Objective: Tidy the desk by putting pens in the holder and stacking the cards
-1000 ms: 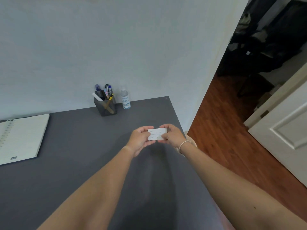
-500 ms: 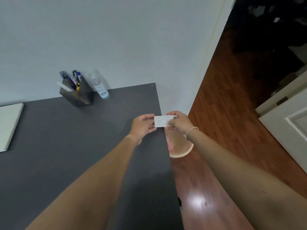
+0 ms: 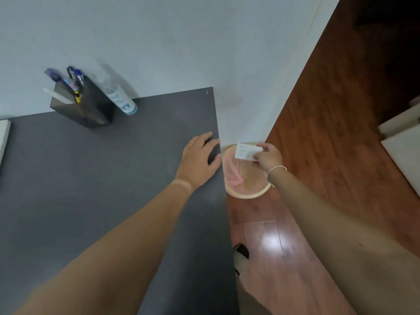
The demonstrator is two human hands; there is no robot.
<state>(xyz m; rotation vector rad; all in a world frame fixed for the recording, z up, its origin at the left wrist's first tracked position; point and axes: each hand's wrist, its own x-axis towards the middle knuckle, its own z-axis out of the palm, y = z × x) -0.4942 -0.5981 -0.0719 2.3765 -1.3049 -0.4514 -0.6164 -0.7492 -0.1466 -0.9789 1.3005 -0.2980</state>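
Note:
My right hand (image 3: 268,156) pinches a small white stack of cards (image 3: 244,151) past the desk's right edge, directly above a round bin (image 3: 247,194) on the floor. My left hand (image 3: 198,159) lies flat and empty on the dark grey desk (image 3: 91,178), fingers spread at its right edge. A dark square pen holder (image 3: 87,105) with several pens in it stands at the back of the desk by the wall.
A clear bottle with a white label (image 3: 118,96) stands right of the holder. A white notebook corner (image 3: 3,137) shows at the left edge. The bin has a pink liner. Wooden floor (image 3: 329,133) and a white door (image 3: 404,151) lie to the right.
My left hand let go of the cards and dropped flat onto the desk edge. My right hand carried the cards rightward off the desk, over the bin. The view swung right and down.

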